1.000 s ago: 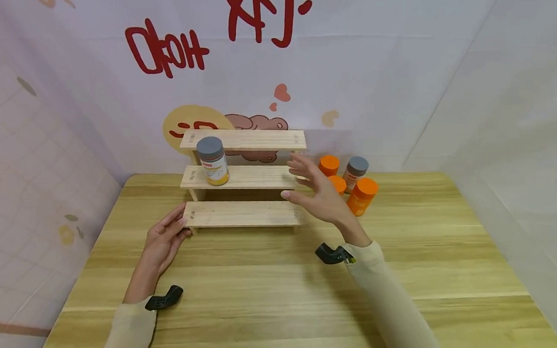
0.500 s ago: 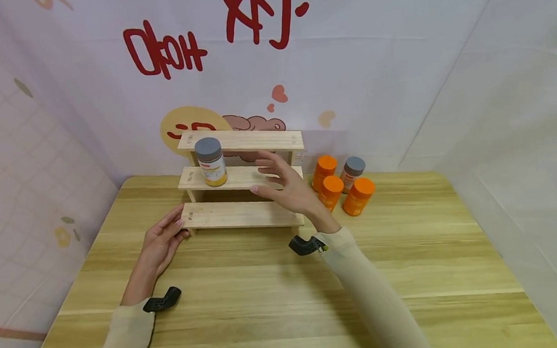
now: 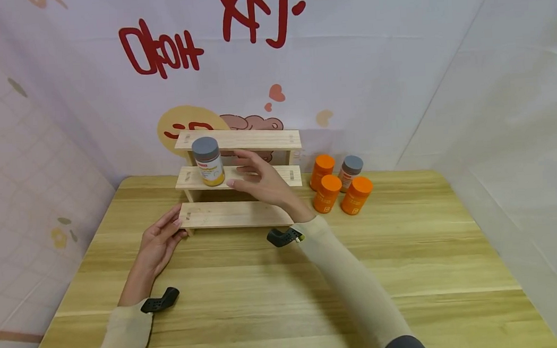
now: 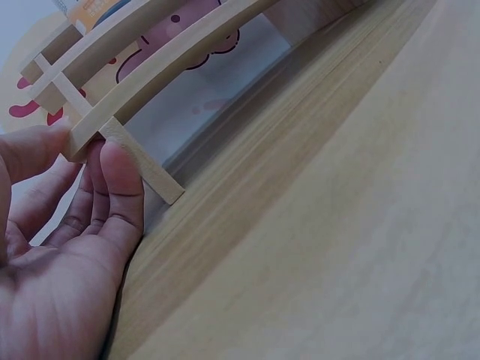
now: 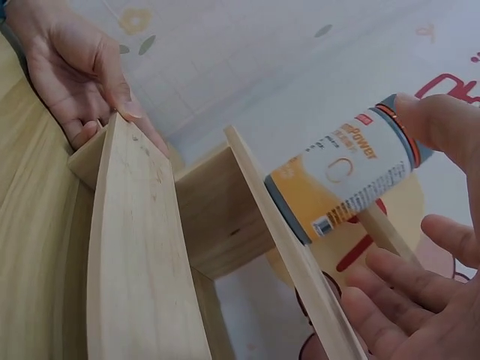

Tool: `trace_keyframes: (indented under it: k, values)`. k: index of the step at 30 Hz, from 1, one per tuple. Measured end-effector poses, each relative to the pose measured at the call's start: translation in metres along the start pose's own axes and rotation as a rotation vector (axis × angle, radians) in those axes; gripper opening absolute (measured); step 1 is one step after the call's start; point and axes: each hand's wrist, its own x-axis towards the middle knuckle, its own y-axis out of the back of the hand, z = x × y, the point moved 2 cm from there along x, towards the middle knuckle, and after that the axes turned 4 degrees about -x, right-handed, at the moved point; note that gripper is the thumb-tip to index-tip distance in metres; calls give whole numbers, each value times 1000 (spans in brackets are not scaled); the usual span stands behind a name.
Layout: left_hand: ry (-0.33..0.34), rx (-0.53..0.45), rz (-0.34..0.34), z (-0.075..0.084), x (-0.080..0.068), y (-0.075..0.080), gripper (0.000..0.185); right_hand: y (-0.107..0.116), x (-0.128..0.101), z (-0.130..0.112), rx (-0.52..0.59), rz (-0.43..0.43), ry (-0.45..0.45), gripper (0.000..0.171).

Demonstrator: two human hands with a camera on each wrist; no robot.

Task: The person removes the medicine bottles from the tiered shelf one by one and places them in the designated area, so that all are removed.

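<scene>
The right hand (image 3: 260, 183) is up at the middle of the frame, fingers spread and relaxed, reaching toward the grey-capped bottle (image 3: 208, 161) without closing on it. In the right wrist view its thumb tip (image 5: 435, 120) sits right at the bottle's cap, though I cannot tell if it truly touches, and the other fingers (image 5: 397, 289) hang loose below the bottle. The left hand (image 3: 160, 244) lies at lower left of centre, fingers straight, its fingertips (image 4: 120, 169) pressed against the left end of the wooden rack (image 3: 235, 215), at the lowest step. It grips nothing.

The bottle stands upright on the rack's middle step, toward its left end, just left of the right hand. It has a yellow-orange body and a white label.

To the right of the rack, near the back wall, four more bottles cluster on the table (image 3: 276, 296): three with orange caps (image 3: 326, 193) and one grey-capped (image 3: 351, 172) behind them. They stand close together, well apart from both hands. A pale backdrop (image 3: 233, 54) with red lettering and cartoon shapes fills the upper frame.
</scene>
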Motion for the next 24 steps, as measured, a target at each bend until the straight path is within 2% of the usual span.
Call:
trace_keyframes:
  k: [6,11,17,24]
  values:
    - [8,27,26,-1,1,0,60,-10,16,-3,5,-21,30,71]
    - [-1,9,12,-1,1,0,61,-23,29,-6,-34,-25,8,71]
    - [3,-18,5,-1,2,2,59,-34,39,-7,-49,-4,-20,72]
    - [5,-5,16,0,1,2,59,-41,43,-8,-71,49,-36,69]
